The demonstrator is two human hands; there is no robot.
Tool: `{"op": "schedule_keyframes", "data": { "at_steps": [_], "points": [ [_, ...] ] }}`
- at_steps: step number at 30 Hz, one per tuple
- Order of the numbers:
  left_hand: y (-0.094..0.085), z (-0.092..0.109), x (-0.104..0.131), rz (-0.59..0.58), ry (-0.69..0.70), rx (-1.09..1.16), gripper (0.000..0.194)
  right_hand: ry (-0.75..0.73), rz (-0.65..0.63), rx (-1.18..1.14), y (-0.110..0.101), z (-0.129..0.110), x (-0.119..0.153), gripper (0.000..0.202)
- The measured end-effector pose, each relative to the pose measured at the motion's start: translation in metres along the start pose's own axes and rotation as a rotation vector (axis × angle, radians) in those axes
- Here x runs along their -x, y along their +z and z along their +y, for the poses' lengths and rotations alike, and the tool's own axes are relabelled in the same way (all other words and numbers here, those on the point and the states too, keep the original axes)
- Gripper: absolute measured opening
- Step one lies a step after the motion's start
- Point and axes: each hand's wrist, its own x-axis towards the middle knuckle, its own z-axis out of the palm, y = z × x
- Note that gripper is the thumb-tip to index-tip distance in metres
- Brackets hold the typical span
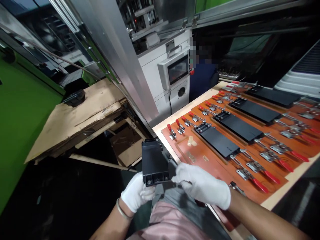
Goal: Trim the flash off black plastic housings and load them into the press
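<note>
Blk part (155, 160) in L hand (137, 191), R hand (202, 184) at edge, nr orange bd (215, 162)

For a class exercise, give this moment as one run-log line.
left hand: gloved, holding black part | right hand: gloved, at part's edge | bench: four black panels between red-handled clamps

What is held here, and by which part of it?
A black part: the left hand holds its near end; the right hand is at its near right corner, its grip unclear.

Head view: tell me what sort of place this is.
Likely a factory workshop: red-handled toggle clamps flank a row of black panels on an orange board, and a machine control panel shows beyond.
</note>
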Motion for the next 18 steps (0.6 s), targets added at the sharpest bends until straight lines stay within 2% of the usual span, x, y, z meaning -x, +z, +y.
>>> {"op": "schedule_keyframes", "data": {
  "at_steps": [3, 6, 9, 11, 15, 18],
  "points": [
    [-0.004, 0.001, 0.0, -0.065, 0.027, -0.005, 0.03, -0.044, 0.048, -0.112, 0.0, -0.002, 0.002, 0.024],
    [-0.005, 0.002, -0.001, -0.093, 0.023, -0.025, 0.031, 0.039, 0.094, -0.084, -0.003, -0.004, -0.001, 0.024],
    [-0.004, 0.003, -0.001, -0.09, 0.06, -0.039, 0.031, 0.012, 0.07, 0.01, -0.005, -0.005, -0.002, 0.022],
    [-0.003, 0.004, -0.001, -0.081, 0.07, -0.039, 0.031, -0.019, 0.043, -0.019, -0.005, -0.005, -0.001, 0.022],
    [0.0, 0.003, -0.003, -0.074, 0.047, -0.068, 0.034, 0.056, 0.061, 0.01, -0.007, -0.006, 0.001, 0.027],
    [0.001, 0.002, -0.005, -0.041, 0.044, -0.095, 0.035, 0.079, -0.015, 0.087, -0.009, -0.013, -0.001, 0.026]
  ]
}}
